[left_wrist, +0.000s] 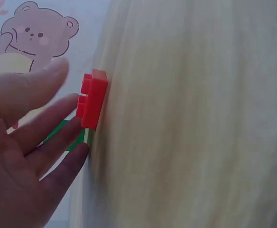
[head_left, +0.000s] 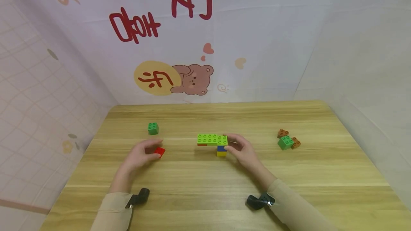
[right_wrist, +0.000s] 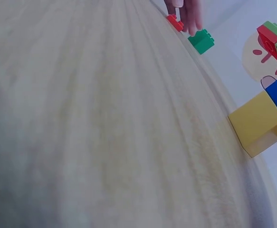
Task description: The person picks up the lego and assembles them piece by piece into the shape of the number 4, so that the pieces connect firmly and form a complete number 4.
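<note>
On the left of the table, a small red brick lies studs up, between the thumb and fingers of my left hand. In the left wrist view the thumb is apart from this red brick, and the fingers are loosely extended beside it. My right hand pinches the right side of an assembled brick stack. It has a yellow brick at the bottom, a blue brick above, and lime-green bricks across the top reaching left. Some red shows under their left end.
Behind the left hand stands a green brick. Far right, another green brick sits against two brown bricks. A printed cloth hangs behind the wooden table and along its sides.
</note>
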Motion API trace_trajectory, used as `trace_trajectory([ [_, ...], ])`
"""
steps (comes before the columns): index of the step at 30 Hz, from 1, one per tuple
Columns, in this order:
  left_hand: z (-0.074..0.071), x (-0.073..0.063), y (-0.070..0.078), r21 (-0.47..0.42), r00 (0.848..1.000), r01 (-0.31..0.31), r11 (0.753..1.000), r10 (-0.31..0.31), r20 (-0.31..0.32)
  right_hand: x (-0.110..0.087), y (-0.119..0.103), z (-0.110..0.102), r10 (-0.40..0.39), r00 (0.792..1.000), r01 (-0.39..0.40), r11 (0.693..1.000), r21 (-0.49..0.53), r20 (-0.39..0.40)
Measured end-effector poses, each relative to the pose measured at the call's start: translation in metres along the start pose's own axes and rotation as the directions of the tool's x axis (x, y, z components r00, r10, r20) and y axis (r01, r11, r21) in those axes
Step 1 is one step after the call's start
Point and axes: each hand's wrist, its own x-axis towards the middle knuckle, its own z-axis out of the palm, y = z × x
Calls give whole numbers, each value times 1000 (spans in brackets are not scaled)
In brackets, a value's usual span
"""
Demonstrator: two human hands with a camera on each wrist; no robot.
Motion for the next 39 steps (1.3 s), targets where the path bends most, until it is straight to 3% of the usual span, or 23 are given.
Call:
trace_trajectory([
  [7, -2, 0, 0, 100, 1000, -19, 995, 17, 21, 0, -31, 4, 43, 999, -43, 999, -12, 4],
  [20, 2, 4, -9, 120, 999, -29, 992, 27, 25, 0, -30, 4, 29, 1000, -29, 1000, -13, 9],
  [25, 3, 5, -14, 153, 999, -35, 988, 31, 23, 0, -29, 3, 30, 1000, -30, 999, -14, 7],
  [32, 2, 5, -17, 177, 999, -37, 984, 34, 21, 1, 0, 0, 27, 1000, -27, 1000, -6, 3],
  [39, 4, 5, -14, 176, 1000, -28, 984, 27, 5, 0, 4, -1, 12, 1000, -12, 1000, 14, 1],
])
